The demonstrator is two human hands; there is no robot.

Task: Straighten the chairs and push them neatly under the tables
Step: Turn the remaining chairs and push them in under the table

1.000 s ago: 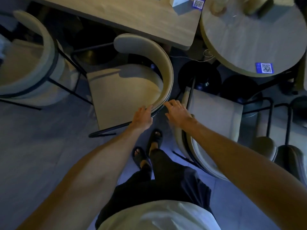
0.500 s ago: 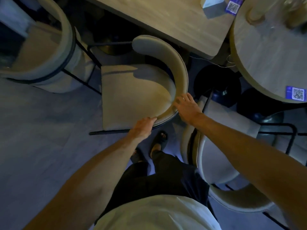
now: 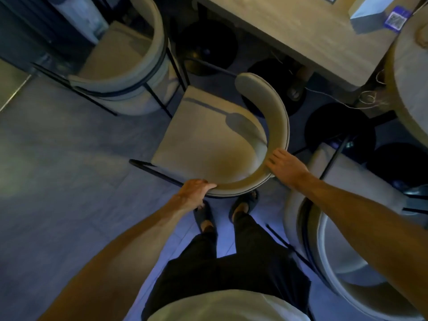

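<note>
A beige chair (image 3: 208,144) with a curved padded backrest and a thin black frame stands in front of me, turned sideways to the rectangular wooden table (image 3: 289,28). My left hand (image 3: 194,193) grips the near end of the backrest. On the backrest's right side rests my right hand (image 3: 286,166), with its fingers wrapped over the rim. The chair's seat lies out in the aisle, clear of the table's edge.
A second beige chair (image 3: 125,66) stands at the upper left and a third (image 3: 342,228) close on my right. A round table (image 3: 410,89) is at the right edge. Black table bases (image 3: 340,128) and a loose cable lie on the floor. My sandalled feet stand behind the chair.
The view has shifted left and nearer. My hands have spread apart along the backrest, the right one higher up its side, and the chair now sits more in front of me.
</note>
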